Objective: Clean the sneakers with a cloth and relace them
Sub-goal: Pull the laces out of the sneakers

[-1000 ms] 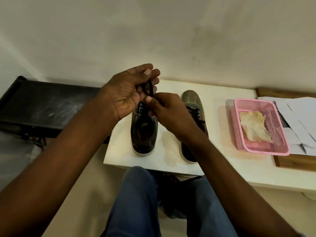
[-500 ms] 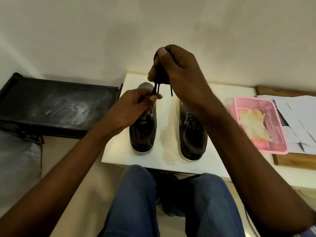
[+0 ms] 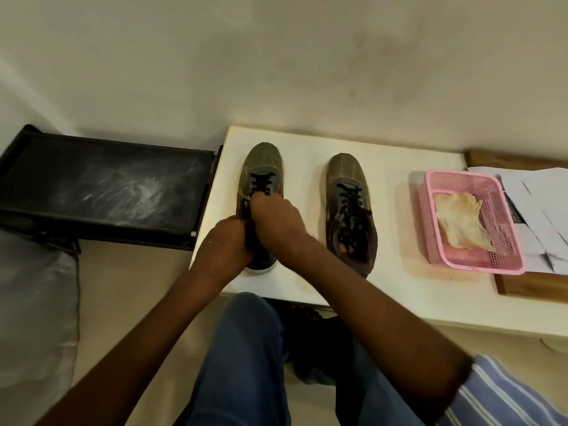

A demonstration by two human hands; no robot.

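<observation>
Looks like a home room, not a workshop. Plain cream wall [image 3: 276, 56] fills upper frame. Low white table [image 3: 399, 302] at centre against it, person seated at it, jeans visible at bottom. Black dusty tray-like surface [image 3: 101, 186] at left, grey cushion [image 3: 33, 318] at lower left. Pink plastic basket [image 3: 504, 265] and loose papers [image 3: 541, 210] on a wooden board [image 3: 528, 287] at right.

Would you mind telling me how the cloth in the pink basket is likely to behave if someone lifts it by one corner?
The cloth lies crumpled with soft folds, so it will probably hang limp. It looks thin, so likely light. It rests loose in the pink basket, so the basket should stay put.
</observation>
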